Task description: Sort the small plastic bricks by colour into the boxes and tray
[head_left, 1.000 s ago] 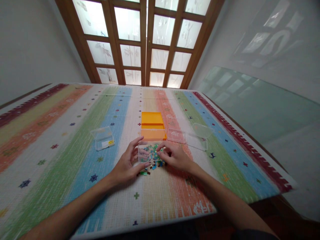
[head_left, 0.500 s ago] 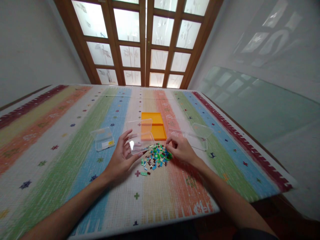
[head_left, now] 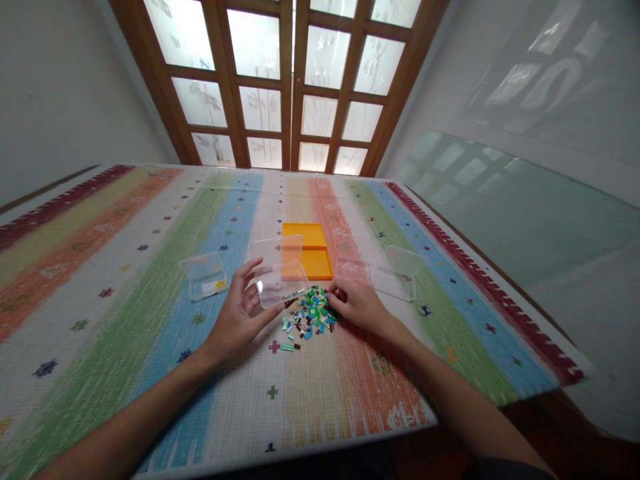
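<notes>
My left hand (head_left: 245,305) grips a clear plastic box (head_left: 283,285) with its lid raised, thumb along the near edge and fingers at the far left side. The box is tilted beside a pile of small building bricks (head_left: 309,317) in green, blue, brown and white. Over the right edge of that pile, my right hand (head_left: 357,301) has its thumb and fingers pinched together. Whatever lies between those fingertips is too small or hidden to make out.
Behind the pile lies an orange tray (head_left: 305,248) in two halves. Another open clear box (head_left: 207,279), holding a white and yellow piece, stands at left. A further open clear box (head_left: 395,277) is at right. A striped cloth (head_left: 240,413) covers the table.
My right hand has shifted slightly left, its fingertips now over the pile's right edge. The left hand and its box stay nearly in place.
</notes>
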The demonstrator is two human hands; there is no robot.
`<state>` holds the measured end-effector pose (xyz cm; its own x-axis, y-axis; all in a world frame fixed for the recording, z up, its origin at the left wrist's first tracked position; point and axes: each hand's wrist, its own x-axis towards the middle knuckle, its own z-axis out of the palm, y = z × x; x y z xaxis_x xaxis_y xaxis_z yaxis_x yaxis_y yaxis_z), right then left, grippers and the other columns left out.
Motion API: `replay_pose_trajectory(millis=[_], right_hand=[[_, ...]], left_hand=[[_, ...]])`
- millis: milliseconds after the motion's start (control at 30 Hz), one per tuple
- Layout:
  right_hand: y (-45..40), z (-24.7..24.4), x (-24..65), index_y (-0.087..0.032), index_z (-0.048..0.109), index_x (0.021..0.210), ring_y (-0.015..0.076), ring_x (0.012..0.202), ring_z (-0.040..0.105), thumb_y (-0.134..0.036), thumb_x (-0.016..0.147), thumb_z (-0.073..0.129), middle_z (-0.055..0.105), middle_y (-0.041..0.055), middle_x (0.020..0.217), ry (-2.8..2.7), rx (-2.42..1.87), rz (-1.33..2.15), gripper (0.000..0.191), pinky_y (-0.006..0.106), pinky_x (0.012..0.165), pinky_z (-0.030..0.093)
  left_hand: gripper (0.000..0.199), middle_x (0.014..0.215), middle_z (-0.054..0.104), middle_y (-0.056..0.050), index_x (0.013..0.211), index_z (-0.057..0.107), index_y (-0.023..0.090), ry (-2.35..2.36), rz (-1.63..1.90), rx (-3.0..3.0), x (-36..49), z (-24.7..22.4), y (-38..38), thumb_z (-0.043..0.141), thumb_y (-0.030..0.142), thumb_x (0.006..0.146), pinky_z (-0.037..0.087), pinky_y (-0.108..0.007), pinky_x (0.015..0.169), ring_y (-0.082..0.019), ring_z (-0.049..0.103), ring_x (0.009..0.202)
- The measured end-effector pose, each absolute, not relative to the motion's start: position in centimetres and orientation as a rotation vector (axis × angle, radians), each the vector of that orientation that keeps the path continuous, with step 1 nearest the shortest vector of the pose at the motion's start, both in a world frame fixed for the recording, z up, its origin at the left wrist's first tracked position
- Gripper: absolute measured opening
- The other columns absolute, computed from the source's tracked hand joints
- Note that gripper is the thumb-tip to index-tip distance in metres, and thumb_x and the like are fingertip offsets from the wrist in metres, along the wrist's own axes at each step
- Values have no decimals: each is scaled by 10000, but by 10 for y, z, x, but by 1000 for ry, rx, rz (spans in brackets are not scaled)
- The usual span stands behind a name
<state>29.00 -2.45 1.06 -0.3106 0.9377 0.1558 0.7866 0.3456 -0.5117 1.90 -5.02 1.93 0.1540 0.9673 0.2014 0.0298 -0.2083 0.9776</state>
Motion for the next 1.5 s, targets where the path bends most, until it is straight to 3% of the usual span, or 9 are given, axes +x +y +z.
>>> replay_pose_trajectory(millis=[333, 567, 767, 933, 1167, 1300, 1500], right_hand=[[-33, 25, 286, -174, 728, 948, 118, 560, 503, -411, 950, 609, 640, -1, 688, -1904, -1132, 876, 265, 243, 529, 367], [-38, 20, 279, -201, 778, 961, 128, 623, 562, -324, 956, 597, 723, 33, 787, -2105, -1108, 709, 218, 245, 590, 412], [-38, 12, 278, -210, 802, 989, 130, 559, 551, -263, 942, 585, 693, 10, 655, -2196, -1072, 578, 229, 251, 601, 423], [-40, 11, 275, -199, 810, 1002, 120, 531, 525, -310, 949, 588, 724, 26, 710, -2081, -1107, 580, 254, 255, 573, 413], [-33, 17, 284, -173, 765, 929, 121, 507, 485, -372, 939, 569, 572, -27, 581, -1772, -1271, 551, 279, 256, 529, 360], [-25, 16, 293, -170, 758, 861, 116, 514, 480, -288, 883, 609, 583, -27, 581, -1985, -1321, 626, 191, 254, 555, 352], [-23, 12, 294, -176, 774, 920, 121, 589, 534, -184, 872, 615, 663, -1, 672, -2275, -1310, 618, 166, 243, 616, 356]], left_hand=[[767, 1432, 528, -94, 1446, 400, 336, 887, 1058, 1423, 25, 15, -58, 819, 233, 812, 567, -473, 1062, -236, 685, 1150], [750, 1435, 552, -106, 1434, 430, 323, 810, 1022, 1448, 28, 11, -63, 817, 186, 806, 586, -496, 1035, -245, 692, 1125], [722, 1414, 574, -94, 1421, 456, 323, 814, 1024, 1474, 28, 9, -62, 810, 180, 808, 588, -504, 1036, -230, 691, 1096], [718, 1421, 563, -92, 1423, 458, 327, 809, 1040, 1471, 28, 10, -61, 809, 183, 814, 580, -506, 1050, -229, 686, 1109], [717, 1466, 523, -95, 1420, 457, 341, 869, 1079, 1440, 24, 17, -59, 819, 230, 811, 600, -491, 1012, -230, 685, 1113], [698, 1439, 555, -91, 1414, 469, 308, 949, 1124, 1443, 19, 20, -52, 822, 268, 813, 584, -474, 1052, -225, 691, 1117], [614, 1510, 533, -109, 1361, 510, 263, 1036, 1147, 1462, 16, 21, -46, 792, 305, 818, 569, -467, 1083, -263, 669, 1223]])
